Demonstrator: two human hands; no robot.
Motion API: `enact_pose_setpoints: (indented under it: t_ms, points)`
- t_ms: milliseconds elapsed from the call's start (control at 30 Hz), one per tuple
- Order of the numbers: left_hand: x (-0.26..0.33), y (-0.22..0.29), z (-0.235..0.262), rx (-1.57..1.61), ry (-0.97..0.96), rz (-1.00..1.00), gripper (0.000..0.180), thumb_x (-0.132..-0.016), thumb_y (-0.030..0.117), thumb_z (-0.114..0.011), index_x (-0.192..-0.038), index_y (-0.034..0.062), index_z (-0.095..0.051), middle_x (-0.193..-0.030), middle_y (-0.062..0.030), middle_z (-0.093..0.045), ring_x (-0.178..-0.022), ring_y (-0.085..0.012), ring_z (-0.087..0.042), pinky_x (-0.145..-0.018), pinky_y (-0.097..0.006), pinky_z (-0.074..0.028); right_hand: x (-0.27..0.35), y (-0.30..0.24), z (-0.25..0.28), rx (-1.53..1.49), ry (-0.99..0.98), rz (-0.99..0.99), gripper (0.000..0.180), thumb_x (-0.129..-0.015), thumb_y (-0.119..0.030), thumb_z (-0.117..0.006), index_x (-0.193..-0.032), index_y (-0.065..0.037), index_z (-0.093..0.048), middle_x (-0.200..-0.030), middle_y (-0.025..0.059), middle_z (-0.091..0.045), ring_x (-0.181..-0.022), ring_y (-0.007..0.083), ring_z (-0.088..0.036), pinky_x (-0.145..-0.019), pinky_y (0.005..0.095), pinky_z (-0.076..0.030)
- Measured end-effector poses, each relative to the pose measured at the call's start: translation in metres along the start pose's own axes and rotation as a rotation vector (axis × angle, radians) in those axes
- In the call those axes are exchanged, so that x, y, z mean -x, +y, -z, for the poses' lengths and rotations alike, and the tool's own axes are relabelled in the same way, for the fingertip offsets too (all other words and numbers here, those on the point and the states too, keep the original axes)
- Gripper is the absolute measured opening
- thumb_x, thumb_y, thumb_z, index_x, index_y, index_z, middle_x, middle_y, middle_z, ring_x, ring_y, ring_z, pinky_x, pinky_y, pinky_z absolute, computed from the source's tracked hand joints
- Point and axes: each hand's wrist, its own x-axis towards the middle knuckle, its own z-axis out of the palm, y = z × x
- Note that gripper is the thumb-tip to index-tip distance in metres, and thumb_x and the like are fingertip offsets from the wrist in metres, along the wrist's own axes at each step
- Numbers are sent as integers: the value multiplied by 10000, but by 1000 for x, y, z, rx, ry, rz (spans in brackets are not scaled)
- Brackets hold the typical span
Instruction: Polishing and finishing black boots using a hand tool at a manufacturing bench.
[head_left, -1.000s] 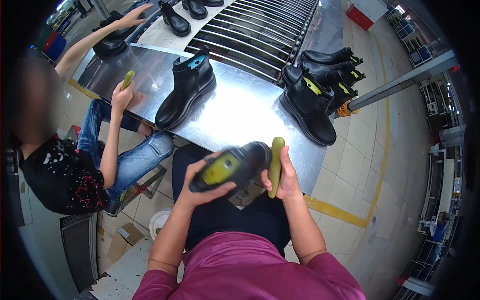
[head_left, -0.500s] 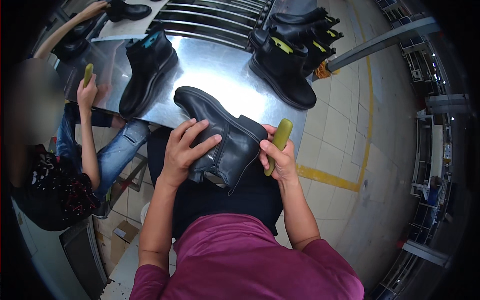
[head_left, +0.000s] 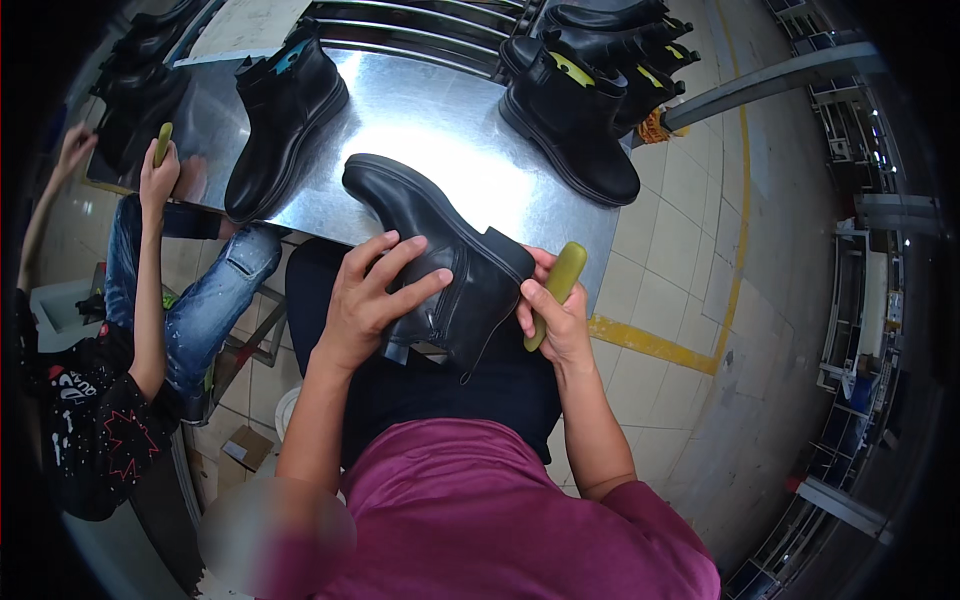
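- Two hands worked on one black ankle boot [head_left: 440,265], which lay on its side over the person's lap, its toe reaching onto the near edge of the counter [head_left: 440,130]
- The left hand [head_left: 375,295] lay spread across the boot's side, fingers [head_left: 405,290] stretched flat over the leather near the zip rather than curled round it, pressing it down
- The right hand [head_left: 555,315] sat at the boot's open collar; its fingers were closed round a yellow-green stick-shaped tool [head_left: 555,290], held upright and tilted, with the thumb and fingertips also touching the collar's rim
- The counter was a shiny metal sheet; on it stood a second black boot [head_left: 285,110] well to the left, upright, with a blue lining showing at its top
- A cluster of black boots [head_left: 580,110] with yellow linings stood at the far right corner of the counter
- Another person sat at the left, in blue jeans [head_left: 200,300] and a dark printed top, one raised hand [head_left: 158,175] gripping a similar yellow-green tool [head_left: 162,143]
- A yellow line [head_left: 650,345] ran across the tiled floor to the right of the person's knees
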Motion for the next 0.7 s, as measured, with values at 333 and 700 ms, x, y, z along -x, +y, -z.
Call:
enact_pose_setpoints:
  t_ms: [333,700]
  points:
    - [1,-3,-1,-22,-3,-17,489,-819,98,-708,-1242,344,-727,-1400,38,-574,-1304,-249,-491,-990,-398,-520,-2,2,1,23,9,8,515,-959,-106,-698,-1419,53,-528,-1073,97,-664,-574,73,-561,-471,193,-441]
    - [-2,1,3,32,14,6,429,-842,138,-691,-1215,343,-746,-1393,43,-577,-1283,-244,-519,-1017,-377,-492,1,3,0,37,17,18,552,-954,-120,-694,-1420,80,-475,-1066,118,-678,-563,99,-574,-458,213,-447]
